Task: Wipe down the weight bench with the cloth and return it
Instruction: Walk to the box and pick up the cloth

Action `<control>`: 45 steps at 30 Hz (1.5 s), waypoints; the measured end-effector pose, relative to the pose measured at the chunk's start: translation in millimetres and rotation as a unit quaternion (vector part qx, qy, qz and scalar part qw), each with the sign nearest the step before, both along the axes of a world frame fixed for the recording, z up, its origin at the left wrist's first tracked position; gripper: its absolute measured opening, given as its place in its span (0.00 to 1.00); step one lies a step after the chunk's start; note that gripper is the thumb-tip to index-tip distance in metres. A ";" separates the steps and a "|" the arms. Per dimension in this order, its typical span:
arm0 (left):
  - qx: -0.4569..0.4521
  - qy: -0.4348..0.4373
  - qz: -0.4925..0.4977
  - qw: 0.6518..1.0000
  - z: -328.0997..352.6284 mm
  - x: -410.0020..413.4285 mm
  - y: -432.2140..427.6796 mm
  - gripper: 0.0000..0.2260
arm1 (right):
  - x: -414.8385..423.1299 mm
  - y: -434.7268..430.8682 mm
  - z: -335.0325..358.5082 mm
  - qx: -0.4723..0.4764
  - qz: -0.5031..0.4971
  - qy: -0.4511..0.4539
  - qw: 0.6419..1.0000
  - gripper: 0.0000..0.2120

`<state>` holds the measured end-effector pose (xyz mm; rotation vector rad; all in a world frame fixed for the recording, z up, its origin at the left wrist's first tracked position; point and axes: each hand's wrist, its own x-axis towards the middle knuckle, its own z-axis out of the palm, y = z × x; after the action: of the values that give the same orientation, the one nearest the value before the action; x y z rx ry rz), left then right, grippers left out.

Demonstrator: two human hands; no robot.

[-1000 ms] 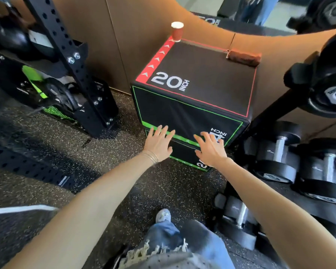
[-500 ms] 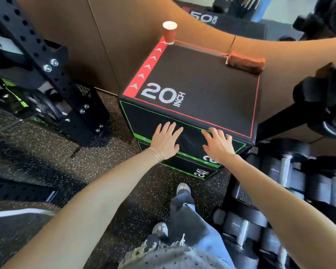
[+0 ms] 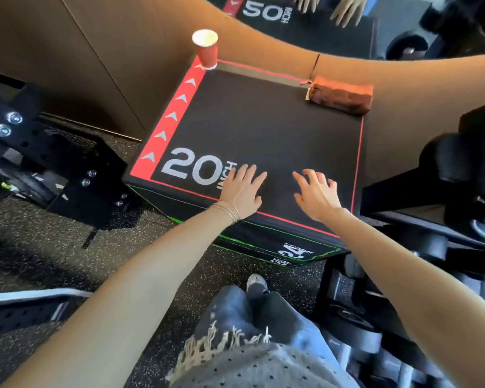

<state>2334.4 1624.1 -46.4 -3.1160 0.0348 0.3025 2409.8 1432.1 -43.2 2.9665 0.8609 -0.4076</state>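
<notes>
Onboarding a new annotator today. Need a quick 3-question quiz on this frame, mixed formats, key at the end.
1. Multiple choice: where on the black box does the red cup stand? A) far left corner B) near right corner C) centre
2. True or false: the left hand and the right hand are both open and hold nothing.
3. Short answer: what lies at the box's far right corner?
Key: 1 A. 2 True. 3 The rolled brown cloth.
</notes>
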 end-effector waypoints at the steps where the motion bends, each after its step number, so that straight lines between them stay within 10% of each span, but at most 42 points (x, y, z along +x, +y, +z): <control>1: -0.001 0.004 -0.008 1.000 -0.3 10.0 -1.1 0.28 | 7.5 -1.2 0.2 0.000 -0.010 0.007 1.000 0.27; 45: 0.001 -0.100 -0.084 0.991 -31.0 367.6 -45.0 0.21 | 304.3 -28.8 -23.9 0.000 -0.052 -0.069 0.996 0.30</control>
<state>2702.1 1579.0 -77.4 -3.0971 0.2925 -0.0143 2714.2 1403.3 -67.1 3.0053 0.6963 -0.2015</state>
